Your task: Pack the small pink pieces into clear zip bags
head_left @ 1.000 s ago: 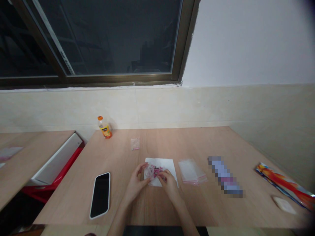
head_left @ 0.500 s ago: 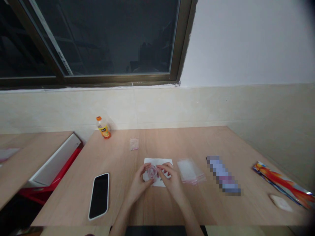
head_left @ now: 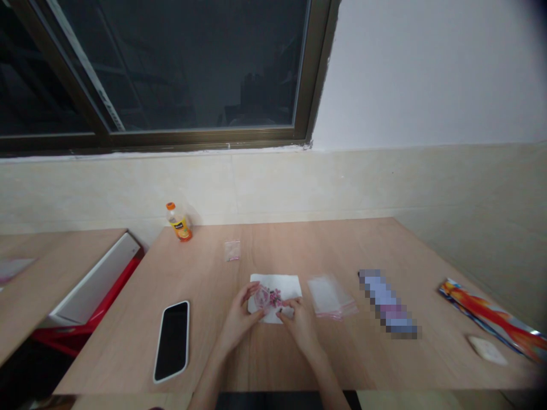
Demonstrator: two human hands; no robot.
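The clear bag (head_left: 262, 297), or what looks like one, is over the left part of the white paper (head_left: 289, 282), just beside a loose cluster of pink beads (head_left: 276, 296). The left hand (head_left: 238, 314) pinches the bag between its thumb and fingers. The right hand (head_left: 301, 322) has its thumb and fingertips close together at the near right of the beads; I cannot tell whether they grip one.

The likeliest trouble is spilling: if the left fingers squeeze or tip the bag, anything inside could fall out. A knuckle brushing the beads, or a tug on the paper, could send some rolling onto the worktop (head_left: 264, 359).

The bag looks nearly round from here, with no clear long axis; its rounded side seems to face up, though blur leaves this unsure. The beads share no one direction.

Farther out, a stack of bags (head_left: 327, 293) lies right of the paper, its pink-edged ends toward the person. The phone (head_left: 171, 341) lies well to the left.
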